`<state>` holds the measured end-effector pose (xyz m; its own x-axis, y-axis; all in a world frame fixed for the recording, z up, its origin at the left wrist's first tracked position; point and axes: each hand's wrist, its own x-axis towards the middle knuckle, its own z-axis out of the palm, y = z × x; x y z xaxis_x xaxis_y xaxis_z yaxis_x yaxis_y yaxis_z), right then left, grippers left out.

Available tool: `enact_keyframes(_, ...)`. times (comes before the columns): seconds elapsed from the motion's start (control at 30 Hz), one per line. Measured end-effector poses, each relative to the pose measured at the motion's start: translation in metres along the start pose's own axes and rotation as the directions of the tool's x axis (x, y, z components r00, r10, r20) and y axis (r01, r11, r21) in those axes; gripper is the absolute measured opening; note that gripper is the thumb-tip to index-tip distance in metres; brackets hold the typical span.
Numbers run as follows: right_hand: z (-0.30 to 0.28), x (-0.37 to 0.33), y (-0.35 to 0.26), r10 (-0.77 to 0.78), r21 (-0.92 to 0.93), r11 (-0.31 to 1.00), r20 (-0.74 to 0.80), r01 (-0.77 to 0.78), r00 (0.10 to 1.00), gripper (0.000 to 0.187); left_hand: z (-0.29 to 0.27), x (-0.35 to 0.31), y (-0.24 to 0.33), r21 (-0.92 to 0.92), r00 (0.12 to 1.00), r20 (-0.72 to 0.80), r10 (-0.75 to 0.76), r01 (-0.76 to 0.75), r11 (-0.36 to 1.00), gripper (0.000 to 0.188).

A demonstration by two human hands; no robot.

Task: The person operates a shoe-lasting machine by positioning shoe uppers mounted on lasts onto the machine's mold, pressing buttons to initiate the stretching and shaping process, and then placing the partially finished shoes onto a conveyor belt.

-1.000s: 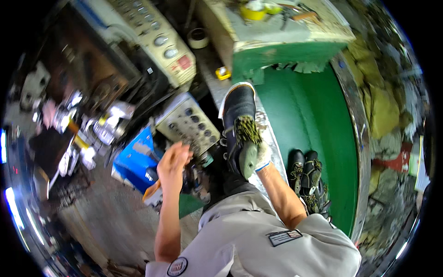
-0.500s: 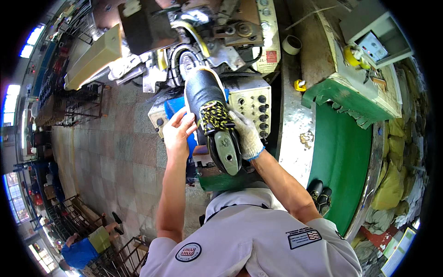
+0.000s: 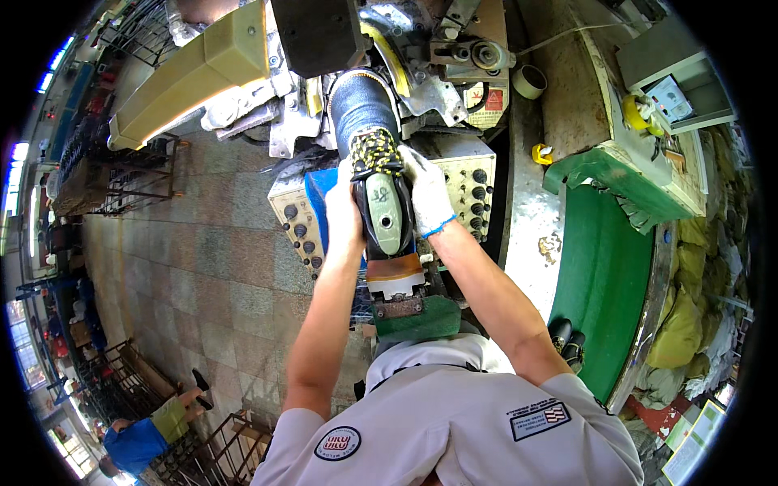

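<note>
The shoe (image 3: 369, 150), dark-toed with yellow-and-black speckled lacing, sat sole-down on a last whose pale green top (image 3: 387, 212) faced the camera, its toe pushed into the machine (image 3: 421, 57) at the top of the view. The left hand (image 3: 344, 212), bare, was wrapped around the shoe's left side, fingers curled closed against the upper. The right hand (image 3: 427, 192), in a white glove with a blue cuff, gripped the shoe's right side near the lacing, its fingers likewise closed on it. Both forearms came up from the lower edge to meet at the shoe.

Below the shoe stood a tan block and a green base (image 3: 412, 317). To either side of the shoe, behind the hands, were cream control panels (image 3: 474, 178) with rows of black knobs. Right of the shoe ran a green conveyor belt (image 3: 604, 283), with a pair of black shoes (image 3: 567, 340) at its near edge. A roll of tape (image 3: 530, 81) lay on the metal table (image 3: 567, 97) above the belt. Far lower left of the shoe, another person in blue (image 3: 134, 441) crouched on the tiled floor (image 3: 211, 275).
</note>
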<state>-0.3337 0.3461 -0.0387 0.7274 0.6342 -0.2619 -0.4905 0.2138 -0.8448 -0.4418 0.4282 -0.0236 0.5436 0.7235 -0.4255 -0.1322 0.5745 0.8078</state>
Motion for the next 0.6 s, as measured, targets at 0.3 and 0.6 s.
enact_keyframes(0.3,0.015,-0.005,-0.001,-0.07,-0.217,0.974,-0.025,0.063,0.997,0.044,-0.018,0.015,-0.002,-0.034,0.988,0.051,-0.145,0.147,0.989,0.049)
enact_keyframes(0.6,0.009,0.002,0.013,0.115,0.1,0.989,-0.013,-0.114,0.993,0.042,-0.011,0.012,0.003,0.066,0.992,-0.014,-0.126,0.127,0.99,0.064)
